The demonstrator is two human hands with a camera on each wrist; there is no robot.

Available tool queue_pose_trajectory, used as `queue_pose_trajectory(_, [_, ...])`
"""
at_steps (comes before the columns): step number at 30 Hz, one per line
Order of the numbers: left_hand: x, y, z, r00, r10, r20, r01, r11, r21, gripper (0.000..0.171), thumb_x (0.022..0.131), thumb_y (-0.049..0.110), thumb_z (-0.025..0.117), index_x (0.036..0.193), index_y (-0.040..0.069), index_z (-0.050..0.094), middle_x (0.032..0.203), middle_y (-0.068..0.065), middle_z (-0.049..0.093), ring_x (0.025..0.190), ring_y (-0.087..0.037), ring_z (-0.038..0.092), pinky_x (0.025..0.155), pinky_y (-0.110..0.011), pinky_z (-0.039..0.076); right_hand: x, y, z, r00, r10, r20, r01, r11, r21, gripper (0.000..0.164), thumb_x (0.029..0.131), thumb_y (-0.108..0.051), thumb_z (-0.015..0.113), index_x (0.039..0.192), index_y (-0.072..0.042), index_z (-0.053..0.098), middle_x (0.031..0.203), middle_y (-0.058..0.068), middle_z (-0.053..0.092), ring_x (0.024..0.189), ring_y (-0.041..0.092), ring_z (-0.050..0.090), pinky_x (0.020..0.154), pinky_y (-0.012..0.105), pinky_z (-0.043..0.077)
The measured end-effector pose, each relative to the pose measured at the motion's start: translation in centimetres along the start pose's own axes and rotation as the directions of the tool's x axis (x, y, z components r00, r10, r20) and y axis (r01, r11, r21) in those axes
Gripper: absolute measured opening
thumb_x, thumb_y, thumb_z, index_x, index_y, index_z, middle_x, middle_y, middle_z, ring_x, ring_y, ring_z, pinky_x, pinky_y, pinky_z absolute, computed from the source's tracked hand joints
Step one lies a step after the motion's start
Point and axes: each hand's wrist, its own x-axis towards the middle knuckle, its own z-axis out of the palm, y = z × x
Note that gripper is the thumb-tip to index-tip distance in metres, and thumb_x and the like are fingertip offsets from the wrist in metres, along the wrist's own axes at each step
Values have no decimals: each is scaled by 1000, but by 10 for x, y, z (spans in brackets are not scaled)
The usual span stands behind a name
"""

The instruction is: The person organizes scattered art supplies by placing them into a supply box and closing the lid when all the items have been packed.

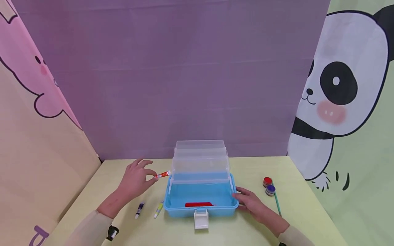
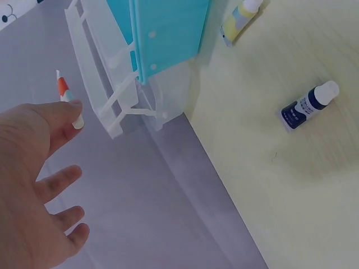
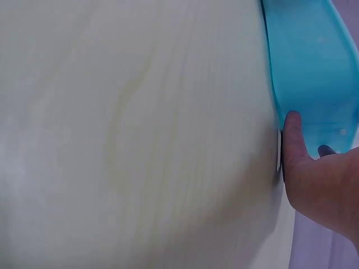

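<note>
My left hand (image 1: pixel 135 179) pinches a red-and-orange paint tube (image 1: pixel 163 174) between thumb and finger, its other fingers spread. The tube is beside the raised clear lid (image 1: pixel 201 164) of a light-blue plastic box (image 1: pixel 178 213). My right hand (image 1: pixel 252 205) holds the box's right side at the rim; some of its fingers are hidden. Inside the box, a red object (image 1: pixel 198 204) lies near the front wall, its kind unclear. A white latch (image 1: pixel 201 220) hangs at the front. On the table left of the box lie a dark-blue paint tube (image 2: pixel 305 106) and a yellow paint tube (image 2: pixel 238 22).
On the right side of the table (image 1: pixel 246 232) stand a red paint jar (image 1: pixel 267 181) and a purple-blue paint jar (image 1: pixel 270 190). A thin green stick (image 1: pixel 277 204) lies beside them. A purple backdrop (image 1: pixel 197 85) rises behind the table.
</note>
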Motion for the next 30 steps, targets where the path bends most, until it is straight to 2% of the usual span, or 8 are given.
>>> queue_pose_trajectory(7, [7,2,2,998,51,-23,-51,999,-17,12,76,26,83,86,21,79,122,-13,60,125,-45,41,92,-65,37,1,1,1,1000,-3,5,3,1000,1,69,95,-31,63,145,7,34,135,28,49,110,35,60,88,45,52])
queue_pose_trajectory(14, [13,6,6,998,55,-5,-55,998,-24,12,77,27,83,88,22,79,122,-12,61,125,-45,41,95,-65,36,3,6,4,1000,9,8,-9,1000,4,70,94,-31,65,144,7,35,133,26,52,108,33,61,88,43,52])
queue_pose_trajectory(21, [31,14,9,998,65,-7,-65,997,-48,11,79,27,81,89,22,79,119,-9,62,123,-39,44,98,-61,36,0,7,0,1000,3,-18,-3,1000,4,71,93,-33,65,144,7,36,135,27,50,107,33,61,87,44,53])
queue_pose_trajectory(30, [53,23,5,996,87,-3,-87,993,-74,10,81,27,79,90,20,79,121,-11,62,123,-38,44,98,-62,36,2,5,-2,1000,2,-26,-1,1000,19,69,94,-32,65,144,6,37,136,27,49,109,32,61,87,43,53])
